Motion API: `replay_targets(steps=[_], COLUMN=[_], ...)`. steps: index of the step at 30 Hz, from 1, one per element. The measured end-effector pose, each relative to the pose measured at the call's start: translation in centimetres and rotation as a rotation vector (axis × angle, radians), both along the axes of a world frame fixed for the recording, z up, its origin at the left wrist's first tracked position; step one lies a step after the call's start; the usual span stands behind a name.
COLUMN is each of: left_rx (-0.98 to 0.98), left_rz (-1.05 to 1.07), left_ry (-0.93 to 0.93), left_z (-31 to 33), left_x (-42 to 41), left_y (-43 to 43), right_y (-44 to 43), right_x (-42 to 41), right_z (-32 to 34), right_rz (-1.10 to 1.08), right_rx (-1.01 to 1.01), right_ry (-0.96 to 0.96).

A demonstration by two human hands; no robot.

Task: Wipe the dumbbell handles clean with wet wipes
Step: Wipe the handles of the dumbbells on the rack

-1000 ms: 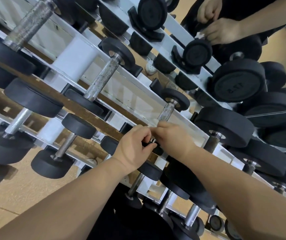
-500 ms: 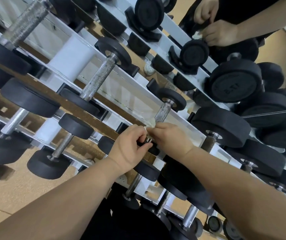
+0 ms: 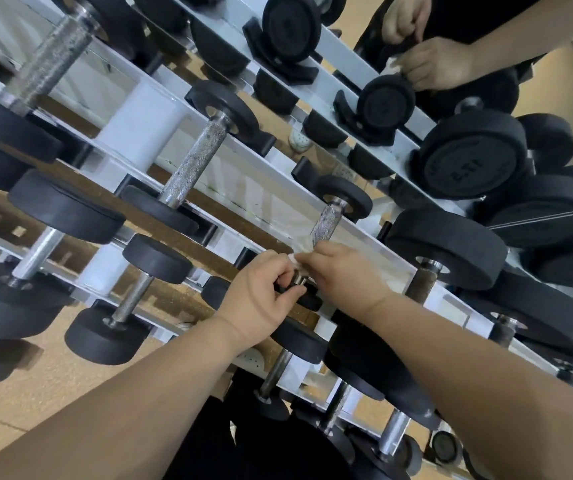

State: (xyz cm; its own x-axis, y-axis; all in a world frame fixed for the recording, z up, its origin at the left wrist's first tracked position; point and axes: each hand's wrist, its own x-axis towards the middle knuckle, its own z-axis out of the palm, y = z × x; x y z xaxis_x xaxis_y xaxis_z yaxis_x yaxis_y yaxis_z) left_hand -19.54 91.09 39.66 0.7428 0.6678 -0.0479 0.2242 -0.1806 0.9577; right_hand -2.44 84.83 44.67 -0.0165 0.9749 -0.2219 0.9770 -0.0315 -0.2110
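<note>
Tan gym flooring (image 3: 18,393) shows beneath a white tiered rack (image 3: 132,123) whose rails run diagonally from upper left to lower right, loaded with black-headed weights. Both hands meet at the middle tier, on the near end of one small dumbbell (image 3: 326,221).

The right hand (image 3: 343,275) is curled over the lower part of the knurled handle with a wet wipe (image 3: 303,246) under its fingers. A crumpled white corner sticks out at the fingertips. The wipe seems to wrap the handle, though the hand hides most of it. The left hand (image 3: 260,296) touches the right at the fingertips, its fingers bent and pinching the dumbbell's shiny near end, just above the near black head, which is mostly hidden.

That dumbbell lies across the rail, its handle tilted up and to the right and its far head past the rail's far edge. Above the right hand, the handle is bare up to the far head.

To the left, a long open run of rail separates the hands from a larger dumbbell (image 3: 198,161) with a grey knurled handle. To the right, room is tighter. A heavier dumbbell (image 3: 447,247) has its big black head near the right wrist and its rust-brown handle just beside the forearm. Left of the left hand, on the lower tier, a lower-tier dumbbell (image 3: 132,294) sits well clear.

At the top right, a second person's hands (image 3: 434,64) hold something white against a top-tier dumbbell (image 3: 387,102).
</note>
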Motion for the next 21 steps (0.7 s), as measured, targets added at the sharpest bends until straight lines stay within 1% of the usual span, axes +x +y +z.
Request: replay_targets(steps=[1,2,4,5,6,9,11,13,15,17,19,21], left_rx=[-0.006,-0.013,-0.039,-0.059,-0.077,-0.076,-0.081,-0.1,-0.078,-0.006,0.083,0.126], left_rz=[-0.003,-0.005,-0.005,-0.005,-0.01,-0.037,-0.04,-0.032,-0.021,-0.013,-0.013,-0.028], left_ry=[0.007,0.015,0.033,0.049,0.067,0.122,0.14,0.171,0.235,0.335,0.418,0.426], left_z=[0.0,0.0,0.1,0.2,0.2,0.2,0.3,0.7,1.4,2.1,2.4,2.3], left_x=[0.0,0.0,0.0,0.0,0.0,-0.2,-0.2,-0.1,0.3,0.7,1.1,1.1], left_y=[0.0,0.0,0.1,0.2,0.3,0.7,0.8,0.6,0.3,0.1,-0.1,-0.1], right_y=[0.7,1.6,2.7,2.7,2.3,0.0,-1.0,-0.4,0.7,2.0,2.7,2.1], right_x=[0.9,1.9,3.2,2.9,2.3,-0.9,-1.7,-1.2,-0.6,0.3,0.9,0.1], right_z=[0.2,0.3,0.5,0.4,0.2,-0.2,-0.4,-0.7,-1.0,-0.9,-1.0,-1.1], right_rz=[-0.012,-0.079,-0.321,-0.401,-0.418,-0.27,-0.251,-0.293,-0.359,-0.492,-0.638,-0.669], right_rx=[0.024,0.072,0.164,0.191,0.204,0.154,0.128,0.155,0.198,0.247,0.266,0.244], right_ry=[-0.029,-0.061,-0.102,-0.096,-0.064,0.091,0.165,0.174,0.136,0.096,0.107,0.143])
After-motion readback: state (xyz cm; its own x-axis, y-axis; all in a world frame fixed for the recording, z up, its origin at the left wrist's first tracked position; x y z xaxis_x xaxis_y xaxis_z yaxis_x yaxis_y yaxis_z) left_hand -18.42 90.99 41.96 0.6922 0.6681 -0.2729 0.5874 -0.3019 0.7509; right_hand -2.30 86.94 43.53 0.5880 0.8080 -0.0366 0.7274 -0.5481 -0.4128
